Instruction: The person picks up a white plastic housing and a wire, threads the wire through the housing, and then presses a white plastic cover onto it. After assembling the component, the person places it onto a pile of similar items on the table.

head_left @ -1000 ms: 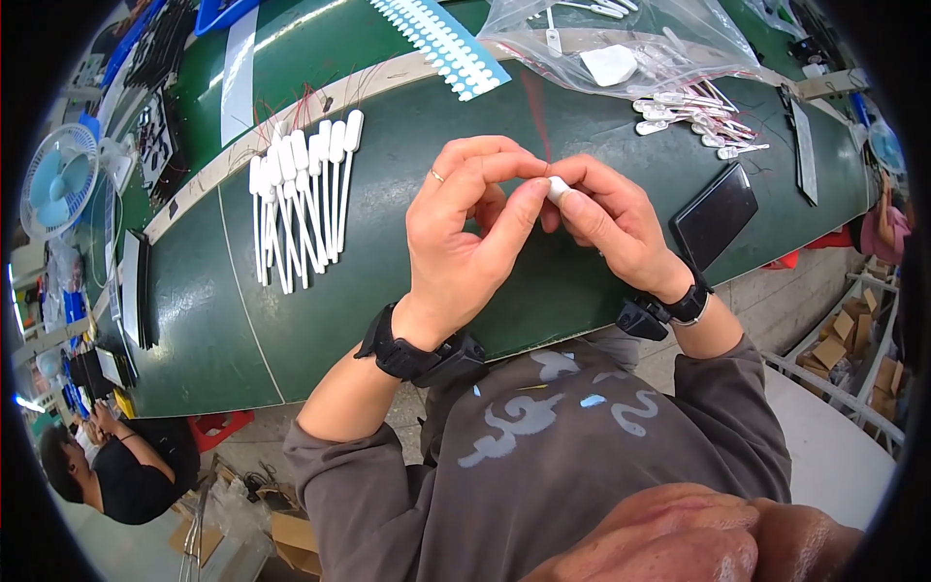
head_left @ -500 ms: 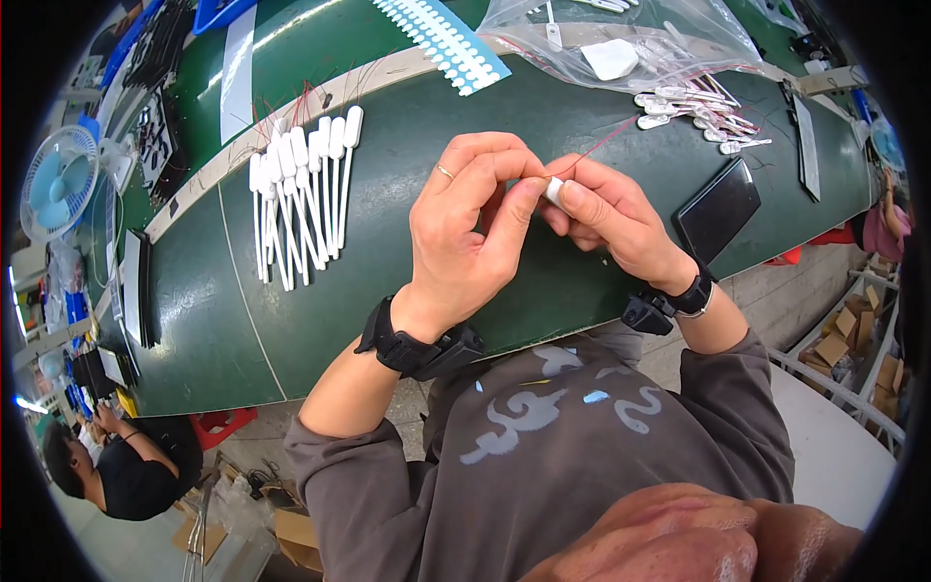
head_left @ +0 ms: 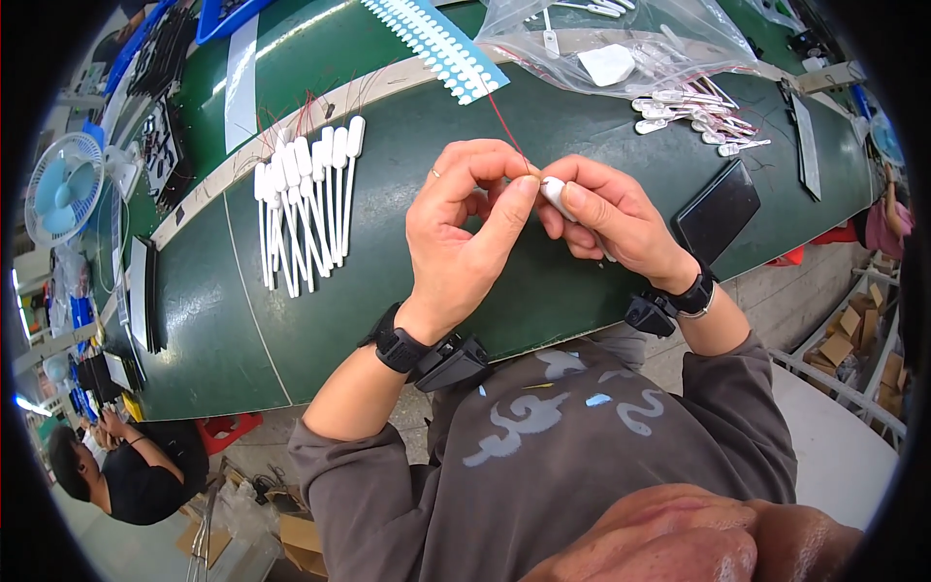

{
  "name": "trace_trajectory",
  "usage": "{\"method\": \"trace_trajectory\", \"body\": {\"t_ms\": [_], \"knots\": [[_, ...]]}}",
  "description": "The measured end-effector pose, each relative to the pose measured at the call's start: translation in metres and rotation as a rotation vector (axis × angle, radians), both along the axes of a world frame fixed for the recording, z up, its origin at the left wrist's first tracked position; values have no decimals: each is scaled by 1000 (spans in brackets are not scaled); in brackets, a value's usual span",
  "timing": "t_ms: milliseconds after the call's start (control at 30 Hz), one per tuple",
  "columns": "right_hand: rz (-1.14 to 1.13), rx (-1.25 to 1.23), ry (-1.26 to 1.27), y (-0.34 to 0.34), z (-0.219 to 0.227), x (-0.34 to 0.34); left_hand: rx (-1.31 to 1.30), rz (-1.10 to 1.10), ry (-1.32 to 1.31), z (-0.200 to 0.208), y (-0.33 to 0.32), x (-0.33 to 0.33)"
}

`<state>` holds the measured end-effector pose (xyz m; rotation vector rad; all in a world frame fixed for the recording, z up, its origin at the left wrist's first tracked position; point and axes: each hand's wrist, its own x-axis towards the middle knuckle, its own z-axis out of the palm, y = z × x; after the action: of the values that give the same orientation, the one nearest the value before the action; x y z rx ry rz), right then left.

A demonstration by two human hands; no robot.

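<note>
My right hand (head_left: 621,221) is closed round a white wand-shaped piece (head_left: 555,190) with a rounded head; most of its length is hidden in the palm. At the head's end, my left hand (head_left: 467,223) pinches the thin red wire (head_left: 504,122), which runs up and away from the fingertips. The two hands nearly touch above the green table (head_left: 388,330). To their left lies a row of similar white wands (head_left: 308,194), heads away from me, with thin wires trailing from their far ends.
A blue sheet of white stickers (head_left: 436,48) lies ahead. At the right are a clear plastic bag (head_left: 621,44), a pile of wired white parts (head_left: 693,114) and a black phone-like slab (head_left: 720,209). A fan (head_left: 63,189) and another person (head_left: 131,466) are at the left.
The red wire, which slanted right, now points up and left toward the sticker sheet. More of the white piece's head shows between my fingers. My left hand has shifted slightly.
</note>
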<state>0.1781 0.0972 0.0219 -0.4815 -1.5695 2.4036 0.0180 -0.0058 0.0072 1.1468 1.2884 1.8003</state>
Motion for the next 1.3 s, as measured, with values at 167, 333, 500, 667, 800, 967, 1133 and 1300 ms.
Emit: {"method": "trace_trajectory", "body": {"t_ms": [167,333,500,667,800,967,1133,1300], "knots": [[-13,80,-60,0,3,0,5,12,119,1,-1,-2],[-62,183,-98,0,4,1,-57,-90,255,4,-5,-7],[-34,166,-129,2,6,1,-40,-121,312,6,-3,-10],[-44,193,-92,1,5,0,-24,-92,294,6,-1,-8],[-40,210,-49,3,1,1,4,-36,229,3,1,-6],[-116,-57,48,11,-2,-2,-119,52,158,2,1,-4],[-308,-231,146,21,-10,-3,-260,-4,344,-5,1,-4],[-305,-157,57,22,-14,-2,-431,-183,200,0,0,4]]}}
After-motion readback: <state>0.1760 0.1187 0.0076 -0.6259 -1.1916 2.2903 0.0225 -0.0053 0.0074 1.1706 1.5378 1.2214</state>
